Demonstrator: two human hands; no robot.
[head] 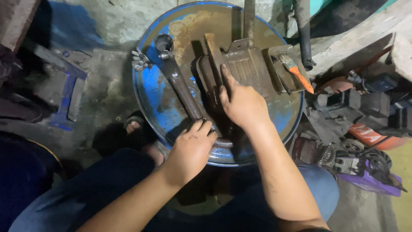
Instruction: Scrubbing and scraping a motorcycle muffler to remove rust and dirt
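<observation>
On the blue drum lid (159, 92), left hand (191, 150) fingers clenched around a greasy metal rod (182, 88), right hand (242, 103) fingers released, flat on a ribbed metal plate (251, 68).

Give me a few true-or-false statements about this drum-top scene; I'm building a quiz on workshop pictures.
1. Both hands rest on metal parts on top of a blue drum. True.
2. The left hand holds the paintbrush. False: the paintbrush, with its orange handle, lies untouched at the drum's right edge.
3. The right hand presses on a ribbed metal plate. True.
4. The long metal rod stands upright. False: it lies flat across the drum.
5. The person wears gloves. False: both hands are bare.
</observation>
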